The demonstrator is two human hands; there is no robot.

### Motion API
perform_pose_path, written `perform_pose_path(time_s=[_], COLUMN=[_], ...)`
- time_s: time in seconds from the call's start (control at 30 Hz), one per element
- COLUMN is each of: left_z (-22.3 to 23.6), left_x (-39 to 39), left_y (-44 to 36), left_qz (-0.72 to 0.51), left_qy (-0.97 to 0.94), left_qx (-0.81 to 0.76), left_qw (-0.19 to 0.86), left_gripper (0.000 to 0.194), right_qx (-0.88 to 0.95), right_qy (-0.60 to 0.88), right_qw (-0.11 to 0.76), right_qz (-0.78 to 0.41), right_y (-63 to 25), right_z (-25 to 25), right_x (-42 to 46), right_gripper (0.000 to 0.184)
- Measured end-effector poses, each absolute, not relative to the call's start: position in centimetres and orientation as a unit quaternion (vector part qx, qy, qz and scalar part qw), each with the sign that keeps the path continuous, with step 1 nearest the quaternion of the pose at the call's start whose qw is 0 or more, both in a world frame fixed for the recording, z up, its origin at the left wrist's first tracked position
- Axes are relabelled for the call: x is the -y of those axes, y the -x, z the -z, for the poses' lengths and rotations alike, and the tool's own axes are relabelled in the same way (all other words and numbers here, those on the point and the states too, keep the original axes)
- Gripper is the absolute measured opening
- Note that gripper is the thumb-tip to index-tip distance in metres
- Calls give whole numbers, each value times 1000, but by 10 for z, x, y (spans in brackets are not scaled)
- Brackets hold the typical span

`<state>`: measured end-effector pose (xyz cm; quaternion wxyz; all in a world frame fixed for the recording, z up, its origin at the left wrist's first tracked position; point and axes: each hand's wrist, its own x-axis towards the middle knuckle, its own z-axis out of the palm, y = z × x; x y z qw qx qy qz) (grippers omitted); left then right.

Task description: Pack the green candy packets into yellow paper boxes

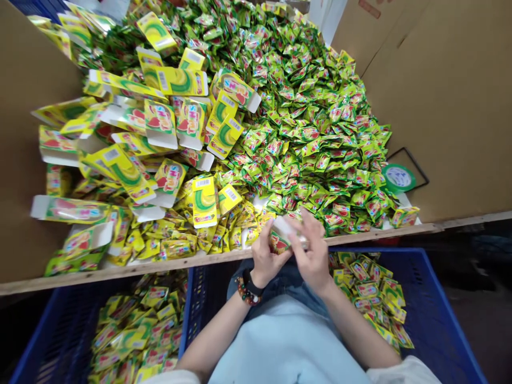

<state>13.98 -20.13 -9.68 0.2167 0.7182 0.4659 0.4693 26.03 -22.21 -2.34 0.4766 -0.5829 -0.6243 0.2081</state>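
Near the middle of the worktable's wooden front edge (140,269), both hands meet over a small thin-card box with white flaps and watermelon print (279,244). By the look of it, the step in hand is finger work at the box's white end, though blur hides whether the flap is being opened or folded in. Handling it from this position calls for a steady hold on one side and light fingertip pressure on the other, since such card would probably crease easily.

The left hand (264,257) comes in from the near left, thumb and fingers clamped on the box's left side; a black band (252,285) and a beaded bracelet (247,296) circle its wrist. The right hand (314,253) reaches in from the near right, back upward, fingers bent over the white end; whether they pinch it or merely touch it, I cannot tell. Both forearms slant inward.

Just beyond the hands, to the far right, spreads a heap of glossy green sachets (304,133). To the left lie yellow-and-green card boxes (205,201) with small yellow sachets (178,248) near the edge. Blue plastic crates (438,298) holding more printed packs (370,290) sit below.
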Motion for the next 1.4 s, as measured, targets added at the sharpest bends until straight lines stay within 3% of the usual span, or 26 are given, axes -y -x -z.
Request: perform_pose_path(time_s=[0.1,0.2,0.3,0.4,0.6,0.87,1.1,1.2,1.3,1.4], left_z=[101,97,90,88,92,91,82,69,60,56], left_x=[202,201,200,199,198,198,200,195,182,167], left_y=[-140,-141,-142,-144,-146,-143,-137,-127,-116,-113], left_qz=[-507,-488,-456,-445,-445,-462,-433,-402,-335,-197], left_qy=[-729,-739,-747,-758,-754,-745,-796,-815,-775,-756], left_qx=[-425,-421,-440,-443,-456,-447,-374,-381,-528,-623], left_qw=[176,195,199,178,161,178,197,173,89,40], left_gripper=[52,46,51,51,53,46,46,61,42,35], right_qx=[483,461,526,512,549,716,705,671,639,673], right_qy=[563,494,482,534,538,456,474,602,742,719], right_qw=[550,522,523,536,523,487,499,412,197,167], right_qz=[-385,-520,-467,-407,-368,-207,-172,-132,-45,-40], right_y=[-260,-256,-252,-249,-251,-260,-269,-312,-360,-367], right_z=[36,41,37,35,38,48,34,12,3,16], right_x=[216,214,218,219,215,212,231,262,280,261], right_gripper=[71,51,34,28,31,40,38,37,26,26])
